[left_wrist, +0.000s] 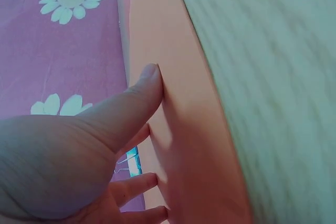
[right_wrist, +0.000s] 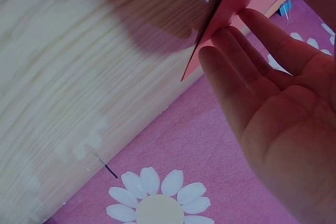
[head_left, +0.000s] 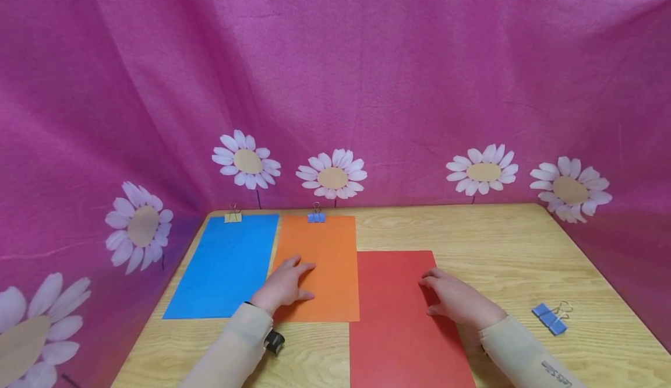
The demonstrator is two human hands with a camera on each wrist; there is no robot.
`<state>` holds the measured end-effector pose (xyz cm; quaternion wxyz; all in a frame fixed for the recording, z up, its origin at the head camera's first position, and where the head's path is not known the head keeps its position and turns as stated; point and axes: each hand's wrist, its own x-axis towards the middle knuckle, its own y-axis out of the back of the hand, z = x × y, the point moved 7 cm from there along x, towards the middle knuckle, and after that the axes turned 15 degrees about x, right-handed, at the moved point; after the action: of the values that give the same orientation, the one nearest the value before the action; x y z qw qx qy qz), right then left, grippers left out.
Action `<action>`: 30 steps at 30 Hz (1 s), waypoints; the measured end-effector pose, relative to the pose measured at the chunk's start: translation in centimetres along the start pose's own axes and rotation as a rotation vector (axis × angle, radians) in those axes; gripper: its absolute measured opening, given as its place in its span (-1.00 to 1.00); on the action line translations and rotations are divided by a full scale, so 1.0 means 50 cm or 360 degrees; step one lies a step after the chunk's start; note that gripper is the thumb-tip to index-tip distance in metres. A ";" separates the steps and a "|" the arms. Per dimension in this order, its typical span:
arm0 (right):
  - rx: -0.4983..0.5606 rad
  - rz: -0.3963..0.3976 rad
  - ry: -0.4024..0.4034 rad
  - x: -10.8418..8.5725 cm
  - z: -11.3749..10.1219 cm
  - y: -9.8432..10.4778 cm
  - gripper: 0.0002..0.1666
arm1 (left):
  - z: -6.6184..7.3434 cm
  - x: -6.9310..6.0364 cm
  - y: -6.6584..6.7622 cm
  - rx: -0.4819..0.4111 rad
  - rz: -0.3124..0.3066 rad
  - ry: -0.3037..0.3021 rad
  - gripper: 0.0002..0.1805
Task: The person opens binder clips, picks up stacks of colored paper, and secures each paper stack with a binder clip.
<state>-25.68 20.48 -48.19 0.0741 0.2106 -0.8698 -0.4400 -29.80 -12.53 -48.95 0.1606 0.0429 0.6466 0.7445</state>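
Note:
In the head view an orange sheet of paper [head_left: 332, 260] lies flat with a blue binder clip [head_left: 317, 218] at its top edge. My left hand [head_left: 283, 286] rests on its left part, thumb and fingers spread, fingertips on the paper. To its right is a red sheet of paper [head_left: 398, 318], lower on the table and running out of the frame's bottom. Over its right edge my right hand [head_left: 461, 300] touches the sheet with loosely bent fingers. The right wrist view shows those fingertips [right_wrist: 207, 53] against the red paper, pinching nothing.
A blue sheet [head_left: 225, 265] with a yellowish binder clip [head_left: 233, 217] lies at the left of the wooden table [head_left: 498, 230]. Another blue binder clip [head_left: 549, 319] lies at the right. A purple cloth with daisies [head_left: 398, 85] rises behind and beside the table.

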 end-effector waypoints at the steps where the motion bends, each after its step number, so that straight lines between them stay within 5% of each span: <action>1: -0.0001 0.0001 0.0009 0.000 0.000 0.001 -0.38 | -0.002 0.000 0.000 -0.0002 0.0003 0.0001 -0.24; 17: -0.0033 0.0022 0.0100 -0.005 0.002 0.009 -0.42 | -0.023 0.003 -0.001 -0.0031 0.0019 0.0022 -0.25; 30: 0.0053 -0.0002 -0.0003 -0.007 0.014 0.013 -0.41 | -0.029 0.004 0.001 -0.0016 0.0019 0.0038 -0.25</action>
<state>-25.80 21.49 -48.09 0.0696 0.2121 -0.8770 -0.4256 -30.38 -13.87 -49.18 0.1486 0.0368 0.6444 0.7492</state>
